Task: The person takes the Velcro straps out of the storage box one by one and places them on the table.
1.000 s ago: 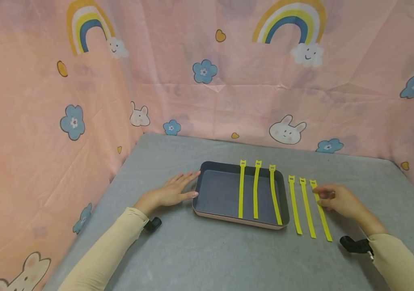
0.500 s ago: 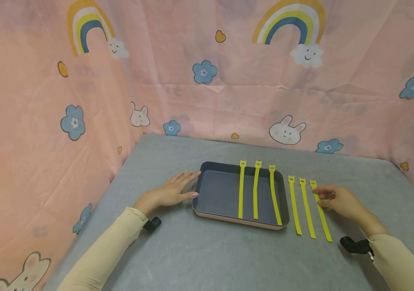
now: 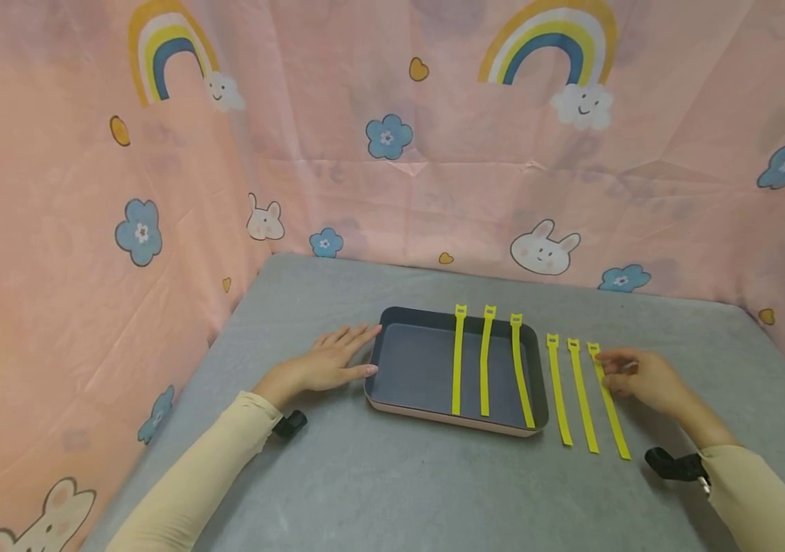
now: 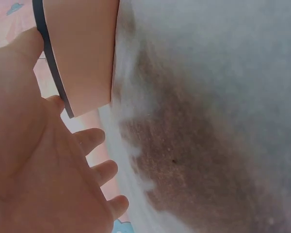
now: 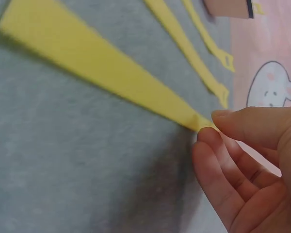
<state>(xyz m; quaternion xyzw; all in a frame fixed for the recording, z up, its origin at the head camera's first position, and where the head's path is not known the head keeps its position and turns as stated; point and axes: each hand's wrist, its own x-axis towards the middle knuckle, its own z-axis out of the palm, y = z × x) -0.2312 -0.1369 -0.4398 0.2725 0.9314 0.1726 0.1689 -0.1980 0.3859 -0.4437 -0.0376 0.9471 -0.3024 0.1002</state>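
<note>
A shallow baking tray [image 3: 409,360], dark inside with a pinkish outer wall [image 4: 85,53], lies on the grey cloth. My left hand [image 3: 326,364] is at its left end, fingers spread and straight, with fingertips touching the rim. Three yellow cable ties lie across the tray, among them the leftmost tie [image 3: 458,368]. To the right of the tray, three more lie side by side on the cloth. My right hand [image 3: 648,379] pinches the rightmost cable tie [image 3: 615,422] near its slotted head, between thumb and fingers [image 5: 223,116]; the fingers partly hide that end.
Beside the pinched tie lie the middle loose tie [image 3: 583,399] and the one nearest the tray [image 3: 560,395]. Grey cloth [image 3: 420,491] covers the table. A pink patterned curtain [image 3: 461,199] rises at the back and left.
My right thumb and fingers have shifted very slightly at the rightmost cable tie. The left hand, the tray and the other ties look the same.
</note>
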